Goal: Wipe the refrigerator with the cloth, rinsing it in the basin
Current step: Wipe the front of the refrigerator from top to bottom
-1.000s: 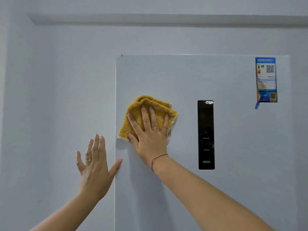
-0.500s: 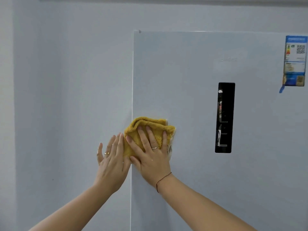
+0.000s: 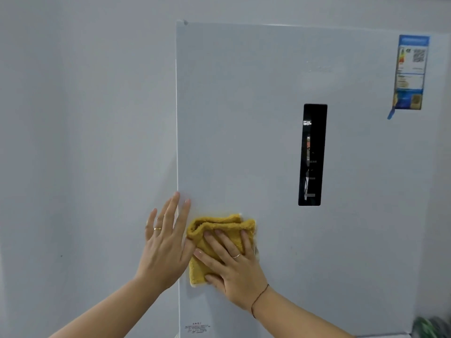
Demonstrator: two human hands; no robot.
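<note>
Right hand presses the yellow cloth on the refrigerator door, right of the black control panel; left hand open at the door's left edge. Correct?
Not quite: in the head view the yellow cloth sits left of the black control panel, and lower. The right hand does press it on the refrigerator door, left hand open at its left edge.

Plain pale grey wall (image 3: 85, 142), soft even light.

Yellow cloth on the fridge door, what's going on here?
A person is wiping the white refrigerator door with a folded yellow cloth. The right hand presses it flat against the door near the left edge, lower than the black control panel. The left hand lies open beside it at the door's edge.
</note>
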